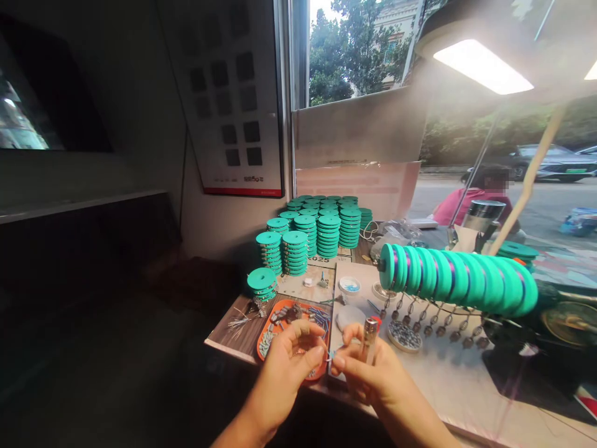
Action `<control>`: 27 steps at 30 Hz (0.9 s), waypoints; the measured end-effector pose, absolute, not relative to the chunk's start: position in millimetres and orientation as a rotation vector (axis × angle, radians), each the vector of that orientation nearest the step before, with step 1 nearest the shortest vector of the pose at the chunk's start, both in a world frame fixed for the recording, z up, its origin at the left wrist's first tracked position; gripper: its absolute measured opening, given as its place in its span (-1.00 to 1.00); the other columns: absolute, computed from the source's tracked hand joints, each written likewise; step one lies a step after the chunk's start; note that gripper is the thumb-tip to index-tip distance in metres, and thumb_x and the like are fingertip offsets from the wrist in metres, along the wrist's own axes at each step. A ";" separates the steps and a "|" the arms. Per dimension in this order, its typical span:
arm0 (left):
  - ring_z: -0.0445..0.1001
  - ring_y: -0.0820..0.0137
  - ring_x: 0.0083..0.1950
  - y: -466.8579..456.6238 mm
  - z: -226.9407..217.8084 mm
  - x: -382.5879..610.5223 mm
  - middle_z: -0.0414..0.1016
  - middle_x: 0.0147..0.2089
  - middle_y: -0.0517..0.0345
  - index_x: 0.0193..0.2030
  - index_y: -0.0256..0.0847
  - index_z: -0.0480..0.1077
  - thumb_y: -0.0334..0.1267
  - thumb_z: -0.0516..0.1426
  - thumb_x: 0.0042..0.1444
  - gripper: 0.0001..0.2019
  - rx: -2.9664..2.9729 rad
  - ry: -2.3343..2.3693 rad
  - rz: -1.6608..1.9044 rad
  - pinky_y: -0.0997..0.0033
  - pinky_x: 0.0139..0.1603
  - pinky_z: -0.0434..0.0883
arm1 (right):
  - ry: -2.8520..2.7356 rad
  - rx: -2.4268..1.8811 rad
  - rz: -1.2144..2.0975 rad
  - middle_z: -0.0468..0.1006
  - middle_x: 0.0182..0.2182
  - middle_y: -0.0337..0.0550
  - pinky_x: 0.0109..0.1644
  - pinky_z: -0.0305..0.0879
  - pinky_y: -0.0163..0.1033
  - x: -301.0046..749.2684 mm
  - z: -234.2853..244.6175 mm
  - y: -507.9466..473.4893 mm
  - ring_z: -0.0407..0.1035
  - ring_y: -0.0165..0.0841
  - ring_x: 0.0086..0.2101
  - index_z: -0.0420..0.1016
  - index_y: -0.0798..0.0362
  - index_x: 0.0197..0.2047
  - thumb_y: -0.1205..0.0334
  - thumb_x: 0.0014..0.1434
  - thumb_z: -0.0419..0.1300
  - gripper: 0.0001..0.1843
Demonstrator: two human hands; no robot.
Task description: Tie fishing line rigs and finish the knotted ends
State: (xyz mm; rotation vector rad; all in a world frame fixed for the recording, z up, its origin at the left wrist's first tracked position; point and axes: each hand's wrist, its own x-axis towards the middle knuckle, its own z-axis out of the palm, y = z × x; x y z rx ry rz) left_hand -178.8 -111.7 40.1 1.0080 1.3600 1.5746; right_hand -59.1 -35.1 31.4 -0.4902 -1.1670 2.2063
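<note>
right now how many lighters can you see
1: the lighter is in the right hand, roughly upright, to the right of the orange tray. Others could be hidden behind the hands or among the clutter.

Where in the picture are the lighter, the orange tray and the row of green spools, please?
Lighter [370, 338]: head view, near the middle of its visible length.
Orange tray [278, 306]: head view, on its upper-left rim.
Row of green spools [458, 280]: head view, on a spool near the row's middle.
</note>
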 end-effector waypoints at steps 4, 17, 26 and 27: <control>0.24 0.44 -0.37 -123.1 47.9 -179.8 0.24 -0.44 0.24 -0.42 -0.21 0.29 -0.14 -0.07 0.17 -0.74 1.427 1.587 1.195 0.48 -0.31 0.23 | -1.407 -0.484 2.144 0.30 -0.75 -0.46 -0.71 -0.21 -0.45 -51.3 43.6 -37.0 -0.05 -0.62 -0.77 0.11 0.01 -0.56 0.19 -0.30 0.38 -0.56; 0.32 0.39 -0.33 -125.5 60.0 -172.9 0.39 -0.39 0.19 -0.41 -0.19 0.36 -0.23 -0.04 0.15 -0.79 1.726 1.758 0.781 0.50 -0.31 0.21 | -1.772 -0.398 1.997 0.29 -0.57 -0.40 -0.46 0.06 -0.39 -42.3 41.0 -32.6 0.11 -0.49 -0.55 0.32 0.03 -0.47 0.44 -0.17 0.23 -0.81; 0.25 0.39 -0.34 -131.5 51.5 -169.5 0.26 -0.46 0.23 -0.48 -0.20 0.24 -0.23 -0.14 0.19 -0.72 1.552 1.771 0.864 0.46 -0.30 0.18 | -1.700 -0.450 2.056 0.19 -0.65 -0.45 -0.53 -0.03 -0.41 -40.7 39.5 -33.2 -0.02 -0.52 -0.61 0.20 0.02 -0.55 0.41 -0.19 0.23 -0.77; 0.25 0.39 -0.34 -133.2 50.5 -168.9 0.25 -0.46 0.23 -0.48 -0.20 0.24 -0.22 -0.15 0.19 -0.71 1.525 1.779 0.881 0.46 -0.29 0.18 | -1.699 -0.449 2.059 0.18 -0.66 -0.46 -0.54 -0.04 -0.41 -40.7 39.9 -33.4 -0.04 -0.53 -0.62 0.19 0.02 -0.56 0.42 -0.19 0.23 -0.76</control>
